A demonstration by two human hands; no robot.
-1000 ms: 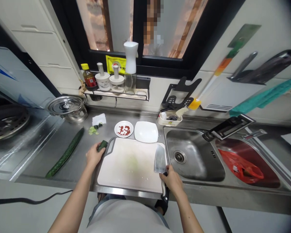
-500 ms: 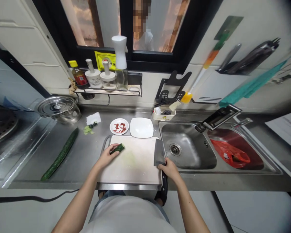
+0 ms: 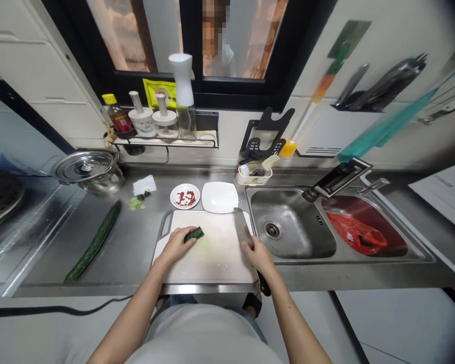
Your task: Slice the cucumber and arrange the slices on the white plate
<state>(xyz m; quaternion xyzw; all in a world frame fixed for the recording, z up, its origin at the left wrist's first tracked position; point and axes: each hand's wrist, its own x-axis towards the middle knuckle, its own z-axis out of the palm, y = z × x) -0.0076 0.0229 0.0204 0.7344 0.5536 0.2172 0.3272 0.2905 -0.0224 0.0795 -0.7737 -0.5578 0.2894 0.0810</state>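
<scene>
My left hand (image 3: 179,246) is closed round a short piece of cucumber (image 3: 194,234) on the white cutting board (image 3: 212,270). In my right hand (image 3: 258,254) is a cleaver (image 3: 242,226), its blade tilted on edge over the board's right side and its dark handle end sticking out below my palm. A wet, pale green patch marks the board's middle. Beyond the board stand a round white plate (image 3: 176,203) with chopped red bits on it and a square white plate (image 3: 220,197). A long whole cucumber (image 3: 93,246) lies on the counter to the left.
Cucumber scraps (image 3: 137,202) lie by a white tissue (image 3: 144,184). A lidded steel pot (image 3: 105,179) stands at the back left. To the right is a sink (image 3: 299,237) with a red plastic bag (image 3: 358,237) in its far basin. A condiment shelf (image 3: 167,143) hangs under the window, where a person shows behind the glass.
My left hand has moved right with the cucumber piece, further onto the board. My right hand has lifted and turned the cleaver, from lying broadside to more on edge.
</scene>
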